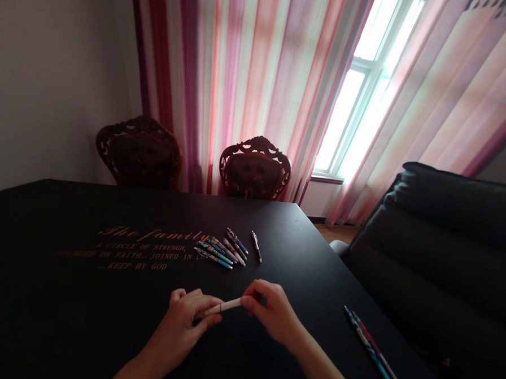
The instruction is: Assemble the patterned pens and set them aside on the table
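Observation:
A white pen (230, 305) with a thin red band is held level between both hands, over the near part of the dark table (60, 315). My left hand (187, 316) is closed around its left end, hiding that part. At the opposite end, my right hand (272, 309) pinches it between thumb and fingers. Just beyond the hands lies a loose bunch of several patterned pens (220, 251). One dark and white pen (256, 247) rests apart, to the right of the bunch.
Two long, thin items, one blue (374, 354) and one red (368, 336), lie by the table's right edge. A black leather chair (444, 267) stands close on the right. Two carved chairs (254, 170) are behind the far edge, before a striped curtain (251, 70).

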Motion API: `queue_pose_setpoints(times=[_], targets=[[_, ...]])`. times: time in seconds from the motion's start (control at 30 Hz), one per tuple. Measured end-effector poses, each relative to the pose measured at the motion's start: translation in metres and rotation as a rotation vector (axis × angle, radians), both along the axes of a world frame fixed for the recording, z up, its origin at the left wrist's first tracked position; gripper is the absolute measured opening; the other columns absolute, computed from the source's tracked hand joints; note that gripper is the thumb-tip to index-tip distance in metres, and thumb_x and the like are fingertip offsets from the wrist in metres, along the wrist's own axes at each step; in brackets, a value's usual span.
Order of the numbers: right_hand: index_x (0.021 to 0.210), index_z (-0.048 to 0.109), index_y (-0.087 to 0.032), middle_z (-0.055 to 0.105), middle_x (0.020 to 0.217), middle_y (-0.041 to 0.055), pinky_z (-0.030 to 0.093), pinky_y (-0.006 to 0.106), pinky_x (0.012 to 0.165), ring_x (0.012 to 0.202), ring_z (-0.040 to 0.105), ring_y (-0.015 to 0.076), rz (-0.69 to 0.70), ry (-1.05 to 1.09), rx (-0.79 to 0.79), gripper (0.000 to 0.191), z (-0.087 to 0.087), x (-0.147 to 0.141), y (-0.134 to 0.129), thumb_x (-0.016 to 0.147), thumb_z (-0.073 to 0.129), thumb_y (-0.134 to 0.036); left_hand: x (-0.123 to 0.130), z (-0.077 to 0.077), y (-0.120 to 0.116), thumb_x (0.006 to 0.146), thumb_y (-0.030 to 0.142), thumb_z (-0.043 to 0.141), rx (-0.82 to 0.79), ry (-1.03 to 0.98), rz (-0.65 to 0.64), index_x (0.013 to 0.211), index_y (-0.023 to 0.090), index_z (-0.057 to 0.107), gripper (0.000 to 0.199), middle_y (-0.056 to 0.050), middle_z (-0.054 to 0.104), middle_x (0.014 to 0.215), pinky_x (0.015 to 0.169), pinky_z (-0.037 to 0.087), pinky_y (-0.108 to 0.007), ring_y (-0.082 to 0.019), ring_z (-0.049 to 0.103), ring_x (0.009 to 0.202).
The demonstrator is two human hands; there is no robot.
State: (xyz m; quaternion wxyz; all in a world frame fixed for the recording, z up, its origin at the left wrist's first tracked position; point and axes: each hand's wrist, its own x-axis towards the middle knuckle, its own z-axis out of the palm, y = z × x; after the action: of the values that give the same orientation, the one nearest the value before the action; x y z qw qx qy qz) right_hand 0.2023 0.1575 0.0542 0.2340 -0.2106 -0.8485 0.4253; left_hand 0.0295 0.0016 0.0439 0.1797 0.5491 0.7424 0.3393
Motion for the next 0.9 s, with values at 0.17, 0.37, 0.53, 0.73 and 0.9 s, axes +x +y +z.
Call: queue_pose_setpoints(times=[0.17, 0.37, 0.53, 0.73, 0.9], targets=[[0.083, 0.067, -0.017, 0.065, 0.066, -0.0007, 0.042, 0.025, 0.062, 0.064, 0.057, 0.0142, -0.109, 0.184, -0.149, 0.018, 0.003, 0.001, 0.007, 0.085, 0.065, -0.035, -0.015, -0.001, 0.003, 0.086, 0.064, 0.05, 0.235, -0.666, 0.134, 0.109, 0.018, 0.07, 0.056, -0.005, 0.071, 0.081, 0.08, 0.043, -0.034, -0.02, 0.06, 0.08], [0.081, 0.069, -0.017, 0.065, 0.065, -0.0013, 0.042, 0.025, 0.061, 0.062, 0.055, 0.0137, -0.121, 0.221, -0.159, 0.015, 0.006, 0.003, 0.005, 0.081, 0.07, -0.032, -0.011, -0.003, 0.007, 0.066, 0.049, 0.082, 0.308, -1.198, 0.211, 0.092, 0.013, 0.076, 0.045, -0.007, 0.072, 0.078, 0.072, 0.046, -0.027, -0.017, 0.061, 0.075], [0.076, 0.069, -0.017, 0.065, 0.063, -0.0013, 0.042, 0.024, 0.061, 0.061, 0.056, 0.0133, -0.131, 0.186, -0.119, 0.013, 0.009, 0.001, -0.004, 0.079, 0.071, -0.029, -0.01, -0.013, 0.009, 0.06, 0.041, 0.089, 0.355, -1.258, 0.285, 0.082, 0.012, 0.077, 0.038, -0.003, 0.069, 0.07, 0.068, 0.046, -0.018, -0.011, 0.058, 0.069], [0.078, 0.071, -0.016, 0.066, 0.061, -0.001, 0.043, 0.024, 0.062, 0.06, 0.057, 0.0134, -0.105, 0.167, -0.116, 0.014, 0.006, -0.003, -0.008, 0.08, 0.071, -0.03, -0.017, -0.01, 0.007, 0.063, 0.036, 0.088, 0.378, -1.446, 0.272, 0.089, 0.012, 0.076, 0.038, -0.002, 0.068, 0.071, 0.063, 0.05, -0.019, -0.01, 0.059, 0.066], [0.077, 0.07, -0.016, 0.064, 0.06, -0.0014, 0.042, 0.024, 0.061, 0.059, 0.056, 0.0131, -0.123, 0.151, -0.108, 0.014, 0.002, -0.004, -0.008, 0.081, 0.07, -0.03, -0.013, -0.006, 0.006, 0.064, 0.029, 0.088, 0.39, -1.394, 0.288, 0.084, 0.011, 0.075, 0.03, -0.003, 0.067, 0.07, 0.063, 0.05, -0.02, -0.011, 0.06, 0.066]])
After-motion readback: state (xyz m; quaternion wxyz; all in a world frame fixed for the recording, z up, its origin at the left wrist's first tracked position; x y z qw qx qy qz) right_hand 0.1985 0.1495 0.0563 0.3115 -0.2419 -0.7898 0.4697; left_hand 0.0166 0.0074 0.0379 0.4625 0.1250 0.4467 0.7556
